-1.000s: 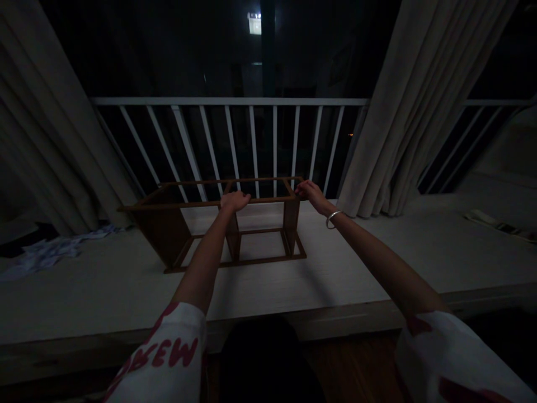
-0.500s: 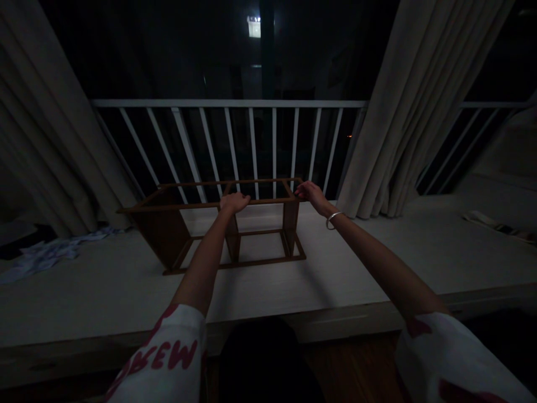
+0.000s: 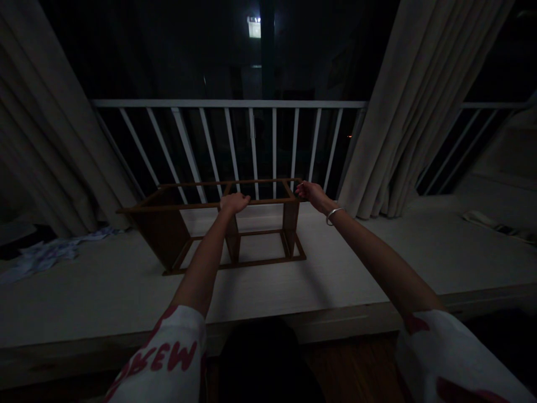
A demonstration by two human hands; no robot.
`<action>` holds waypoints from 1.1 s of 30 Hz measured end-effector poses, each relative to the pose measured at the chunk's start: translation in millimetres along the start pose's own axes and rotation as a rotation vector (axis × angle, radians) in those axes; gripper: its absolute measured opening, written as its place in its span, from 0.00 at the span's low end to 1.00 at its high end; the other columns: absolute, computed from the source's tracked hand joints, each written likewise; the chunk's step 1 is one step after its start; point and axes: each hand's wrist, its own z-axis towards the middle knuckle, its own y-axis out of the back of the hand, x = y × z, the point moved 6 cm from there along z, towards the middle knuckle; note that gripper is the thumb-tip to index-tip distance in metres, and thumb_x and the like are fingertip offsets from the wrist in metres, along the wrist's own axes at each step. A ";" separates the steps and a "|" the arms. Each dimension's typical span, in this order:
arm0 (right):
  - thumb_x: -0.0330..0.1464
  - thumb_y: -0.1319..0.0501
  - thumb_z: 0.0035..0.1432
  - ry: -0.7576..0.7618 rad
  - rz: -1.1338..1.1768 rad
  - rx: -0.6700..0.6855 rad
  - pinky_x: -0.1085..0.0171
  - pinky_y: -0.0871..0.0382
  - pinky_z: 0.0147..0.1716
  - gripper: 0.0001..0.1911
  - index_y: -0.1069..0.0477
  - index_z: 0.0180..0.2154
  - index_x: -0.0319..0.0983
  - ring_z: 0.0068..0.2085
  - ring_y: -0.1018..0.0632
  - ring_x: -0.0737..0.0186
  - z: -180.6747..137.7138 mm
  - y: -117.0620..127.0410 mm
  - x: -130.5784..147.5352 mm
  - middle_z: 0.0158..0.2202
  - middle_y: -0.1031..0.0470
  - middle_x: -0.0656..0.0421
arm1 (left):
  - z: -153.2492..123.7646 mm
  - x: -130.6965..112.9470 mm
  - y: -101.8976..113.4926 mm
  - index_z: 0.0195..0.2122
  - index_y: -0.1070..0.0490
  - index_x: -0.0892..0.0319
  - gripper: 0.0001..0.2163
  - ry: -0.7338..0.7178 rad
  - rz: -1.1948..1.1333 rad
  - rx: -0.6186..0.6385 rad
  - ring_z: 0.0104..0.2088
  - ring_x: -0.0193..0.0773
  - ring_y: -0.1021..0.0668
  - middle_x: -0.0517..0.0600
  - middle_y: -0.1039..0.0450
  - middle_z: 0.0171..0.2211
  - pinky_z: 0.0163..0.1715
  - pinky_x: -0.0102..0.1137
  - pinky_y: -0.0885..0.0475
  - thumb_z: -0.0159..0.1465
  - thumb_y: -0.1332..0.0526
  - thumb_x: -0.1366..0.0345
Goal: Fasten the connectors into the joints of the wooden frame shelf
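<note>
A small brown wooden shelf rack (image 3: 197, 206) lies on its side on the white window ledge, its open frame facing me. My left hand (image 3: 235, 202) is wrapped over its upper front rail, near the middle board. At the rack's right end, my right hand (image 3: 309, 191) has its fingers bent and pinched together beside the rail's corner. A small dark spot shows at those fingertips, too dim to name. A silver bangle (image 3: 334, 215) circles my right wrist.
Behind the rack runs a white railing (image 3: 235, 104) in front of a dark window. Beige curtains (image 3: 390, 123) hang on both sides. Crumpled patterned cloth (image 3: 46, 253) lies at the ledge's left, and a strap-like item (image 3: 497, 224) at its right.
My right hand's fingers have shifted and turned slightly at the rack's corner. The left hand and the rack stay in place.
</note>
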 end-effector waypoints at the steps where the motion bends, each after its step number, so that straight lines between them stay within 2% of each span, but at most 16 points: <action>1: 0.35 0.51 0.57 -0.013 -0.006 -0.008 0.71 0.37 0.24 0.14 0.33 0.27 0.34 0.23 0.31 0.72 1.1 0.1 -0.4 0.27 0.28 0.55 | 0.4 0.1 -0.3 0.41 0.29 0.57 0.28 0.000 0.001 0.003 0.44 0.50 0.30 0.56 0.30 0.43 0.41 0.39 0.36 0.55 0.60 0.46; 8: 0.37 0.48 0.54 -0.086 -0.060 -0.050 0.71 0.40 0.20 0.13 0.33 0.25 0.35 0.21 0.33 0.71 7.8 -2.3 -3.1 0.22 0.30 0.56 | 3.0 0.6 -0.5 0.42 0.29 0.56 0.27 -0.019 -0.002 -0.020 0.44 0.49 0.29 0.56 0.30 0.42 0.40 0.39 0.36 0.55 0.60 0.47; 19: 0.36 0.47 0.51 -0.068 -0.096 -0.083 0.70 0.43 0.19 0.12 0.35 0.23 0.36 0.19 0.35 0.71 13.4 -4.6 -4.7 0.19 0.33 0.58 | 1.3 -0.6 -0.7 0.40 0.29 0.58 0.26 -0.017 0.003 -0.002 0.43 0.50 0.29 0.57 0.30 0.42 0.40 0.39 0.35 0.56 0.59 0.49; 26: 0.35 0.48 0.50 -0.102 -0.086 -0.072 0.70 0.48 0.16 0.10 0.39 0.21 0.38 0.16 0.40 0.72 15.8 -11.2 -5.3 0.14 0.40 0.62 | 0.8 -0.2 -0.5 0.40 0.28 0.58 0.26 -0.017 0.007 -0.031 0.43 0.50 0.29 0.57 0.29 0.41 0.40 0.39 0.35 0.56 0.59 0.49; 33: 0.35 0.48 0.50 -0.103 -0.129 -0.091 0.70 0.51 0.15 0.10 0.41 0.21 0.38 0.17 0.41 0.72 12.0 -18.0 0.8 0.15 0.41 0.63 | -0.6 -0.9 0.7 0.40 0.28 0.58 0.26 -0.001 0.000 -0.014 0.43 0.50 0.29 0.57 0.29 0.42 0.39 0.38 0.36 0.55 0.59 0.49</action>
